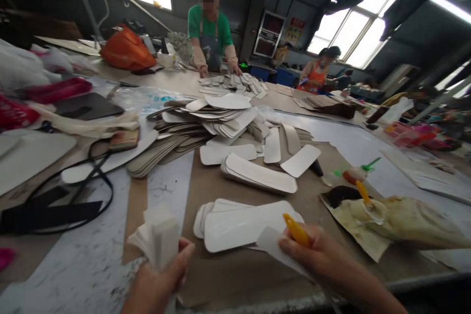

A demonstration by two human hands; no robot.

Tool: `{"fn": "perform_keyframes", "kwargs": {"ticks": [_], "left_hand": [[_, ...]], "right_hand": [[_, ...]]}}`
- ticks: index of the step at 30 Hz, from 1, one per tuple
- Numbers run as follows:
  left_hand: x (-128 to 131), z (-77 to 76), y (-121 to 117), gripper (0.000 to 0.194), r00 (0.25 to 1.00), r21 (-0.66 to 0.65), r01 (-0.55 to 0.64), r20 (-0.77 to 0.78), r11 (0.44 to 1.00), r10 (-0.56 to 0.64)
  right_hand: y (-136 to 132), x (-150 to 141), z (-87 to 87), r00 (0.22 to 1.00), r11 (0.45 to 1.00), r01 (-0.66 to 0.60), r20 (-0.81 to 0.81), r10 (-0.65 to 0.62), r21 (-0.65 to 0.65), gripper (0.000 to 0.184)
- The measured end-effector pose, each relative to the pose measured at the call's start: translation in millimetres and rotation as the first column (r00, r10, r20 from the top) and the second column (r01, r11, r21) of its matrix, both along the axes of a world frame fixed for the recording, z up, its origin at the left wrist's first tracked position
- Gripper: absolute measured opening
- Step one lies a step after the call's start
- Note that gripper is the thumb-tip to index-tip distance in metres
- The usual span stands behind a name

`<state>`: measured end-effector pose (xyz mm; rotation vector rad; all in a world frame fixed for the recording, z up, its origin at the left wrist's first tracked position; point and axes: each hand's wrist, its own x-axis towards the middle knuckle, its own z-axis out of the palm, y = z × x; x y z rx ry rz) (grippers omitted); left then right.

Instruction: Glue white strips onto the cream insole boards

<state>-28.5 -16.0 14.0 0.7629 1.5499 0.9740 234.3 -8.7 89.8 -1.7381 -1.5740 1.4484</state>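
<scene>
My left hand (pixel 162 274), at the lower left, is closed round a bundle of thin white strips (pixel 160 235) standing upright, slightly fanned at the top. My right hand (pixel 316 255) is closed on a tool with a yellow handle (pixel 296 230); its working end is hidden. A small white piece (pixel 274 245) shows by the right thumb, and I cannot tell whether it is gripped. Just beyond the right hand lies a fanned stack of white rounded panels (pixel 235 225) on brown board. Behind it are another neat stack of white panels (pixel 257 174) and a large heap of panels (pixel 221 117).
To the right, a yellow-handled tool (pixel 362 191) stands in a cup on a stained cloth-like wrap (pixel 412 216), near a green-tipped bottle (pixel 362 170). Black straps (pixel 55 211) lie at the left. Across the table, a person in green (pixel 209 29) handles a pile of pieces (pixel 235 84).
</scene>
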Motion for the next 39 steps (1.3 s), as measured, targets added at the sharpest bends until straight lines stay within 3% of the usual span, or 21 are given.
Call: {"fn": "perform_keyframes", "kwargs": {"ticks": [3, 6, 15, 23, 32, 35, 39], "left_hand": [[6, 3.4, 16, 0.035, 0.994, -0.026, 0.1, -0.027, 0.995, -0.101], [10, 2.4, 24, 0.039, 0.979, -0.08, 0.196, -0.041, 0.977, -0.2], [15, -14.8, 37, 0.034, 0.973, -0.17, 0.231, 0.067, 0.958, -0.223], [15, -10.9, 40, 0.028, 0.966, -0.197, 0.257, 0.046, 0.946, -0.253], [26, 0.4, 50, 0.038, 0.96, -0.198, 0.249, -0.077, 0.948, -0.268], [24, -4.0, 48, 0.04, 0.955, -0.184, 0.25, -0.114, 0.951, -0.274], [17, -9.2, 44, 0.043, 0.955, -0.173, 0.25, -0.116, 0.953, -0.272]], "right_hand": [[24, -16, -16.7, 0.979, 0.981, -0.186, 0.078, 0.19, -0.061, 0.028], [49, -32, -26.4, 0.951, 0.953, -0.287, 0.094, 0.296, -0.1, 0.024], [92, -72, -30.6, 0.748, 0.847, -0.509, 0.407, 0.524, -0.155, 0.021], [97, -74, -45.8, 0.679, 0.819, -0.561, 0.5, 0.537, -0.119, 0.024], [90, -83, -31.3, 0.622, 0.811, -0.574, 0.585, 0.52, -0.111, 0.026], [81, -59, -24.4, 0.627, 0.828, -0.552, 0.605, 0.492, -0.101, 0.023], [61, 2, -15.9, 0.651, 0.906, -0.407, 0.66, 0.374, -0.112, 0.019]]}}
